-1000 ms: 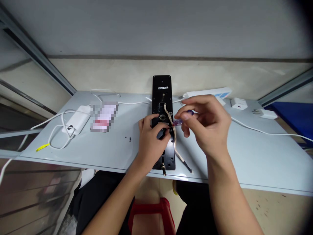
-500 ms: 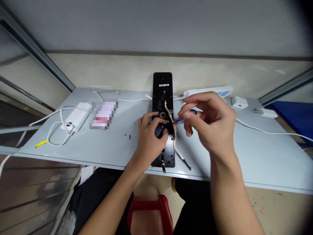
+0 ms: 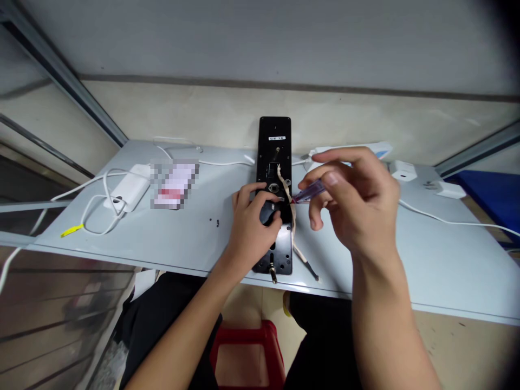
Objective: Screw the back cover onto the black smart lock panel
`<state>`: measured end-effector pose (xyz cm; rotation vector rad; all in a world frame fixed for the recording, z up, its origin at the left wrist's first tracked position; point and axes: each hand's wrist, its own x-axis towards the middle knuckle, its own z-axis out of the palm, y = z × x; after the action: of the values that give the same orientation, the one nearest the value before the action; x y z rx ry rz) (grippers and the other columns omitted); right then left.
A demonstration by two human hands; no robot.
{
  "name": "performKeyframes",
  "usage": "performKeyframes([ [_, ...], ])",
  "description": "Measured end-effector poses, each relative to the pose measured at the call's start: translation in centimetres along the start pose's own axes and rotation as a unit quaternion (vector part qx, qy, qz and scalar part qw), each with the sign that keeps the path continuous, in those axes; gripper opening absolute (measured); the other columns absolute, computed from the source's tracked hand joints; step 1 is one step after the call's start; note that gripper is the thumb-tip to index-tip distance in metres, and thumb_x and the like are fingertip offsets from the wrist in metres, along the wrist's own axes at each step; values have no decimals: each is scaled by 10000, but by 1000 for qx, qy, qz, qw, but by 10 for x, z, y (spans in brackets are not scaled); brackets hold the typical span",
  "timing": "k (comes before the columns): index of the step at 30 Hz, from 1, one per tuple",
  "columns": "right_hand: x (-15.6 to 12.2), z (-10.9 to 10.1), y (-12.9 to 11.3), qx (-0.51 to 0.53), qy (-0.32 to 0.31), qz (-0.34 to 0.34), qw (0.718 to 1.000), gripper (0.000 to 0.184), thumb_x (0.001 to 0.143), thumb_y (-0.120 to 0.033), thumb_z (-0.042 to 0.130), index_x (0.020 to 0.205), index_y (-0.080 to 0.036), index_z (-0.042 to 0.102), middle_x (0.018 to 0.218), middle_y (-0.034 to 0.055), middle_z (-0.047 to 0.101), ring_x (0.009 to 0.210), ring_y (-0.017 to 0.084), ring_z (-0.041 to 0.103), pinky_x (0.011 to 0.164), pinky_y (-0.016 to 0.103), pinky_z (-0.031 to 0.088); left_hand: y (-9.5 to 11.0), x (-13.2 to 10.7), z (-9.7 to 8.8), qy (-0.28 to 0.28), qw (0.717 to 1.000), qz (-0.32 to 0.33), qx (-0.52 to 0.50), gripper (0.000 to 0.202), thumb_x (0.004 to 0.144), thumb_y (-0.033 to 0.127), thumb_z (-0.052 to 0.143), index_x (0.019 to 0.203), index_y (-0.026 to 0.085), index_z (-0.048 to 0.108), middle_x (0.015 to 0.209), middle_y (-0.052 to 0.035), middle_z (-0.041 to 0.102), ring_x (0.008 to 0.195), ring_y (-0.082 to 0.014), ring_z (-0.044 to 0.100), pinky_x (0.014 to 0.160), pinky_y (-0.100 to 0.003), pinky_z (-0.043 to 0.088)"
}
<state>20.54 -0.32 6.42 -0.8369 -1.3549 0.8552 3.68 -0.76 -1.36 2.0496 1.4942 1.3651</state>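
A long black door lock panel (image 3: 275, 130) with a white label lies lengthwise on the table, its near end at the front edge. My left hand (image 3: 254, 216) rests over its middle, with curled fingers gripping it. Between the thumb and fingers of my right hand (image 3: 357, 200) is a small screwdriver (image 3: 307, 191) with a see-through purple handle. Its tip points left at the panel's right edge, beside a cream-sleeved cable (image 3: 294, 233). Whether the tip touches anything cannot be made out. A metal spindle (image 3: 273, 271) sticks out at the panel's near end.
Several tiny dark screws (image 3: 218, 222) lie left of the panel. Further left are a blurred-out phone-like item (image 3: 176, 184) and a white power bank (image 3: 132, 189) with cables. A white power strip (image 3: 377, 149) and white adapters (image 3: 403, 170) stand back right. A red stool (image 3: 244, 330) is below.
The view has shifted slightly. The purple screwdriver handle has tilted in my right hand and shows more of its length. My left hand stays on the panel.
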Motion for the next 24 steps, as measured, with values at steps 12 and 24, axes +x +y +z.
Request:
performKeyframes([
  [12, 0, 1, 0, -3, 54, 26, 998, 233, 928, -339, 919, 939, -283, 693, 792, -20, 802, 415, 124, 590, 330, 269, 389, 1, 0, -1, 0, 1000, -8, -8, 324, 891, 15, 778, 1083, 267, 716, 1393, -82, 659, 1380, -302, 625, 1218, -522, 501],
  [24, 0, 3, -8, -14, 40, 12, 999, 308, 822, -217, 979, 834, -257, 674, 785, -15, 816, 389, 132, 600, 307, 287, 382, -1, 0, 1, 0, 1000, -10, -13, 297, 893, 37, 793, 1080, 256, 721, 1396, -89, 659, 1390, -307, 612, 1220, -515, 496],
])
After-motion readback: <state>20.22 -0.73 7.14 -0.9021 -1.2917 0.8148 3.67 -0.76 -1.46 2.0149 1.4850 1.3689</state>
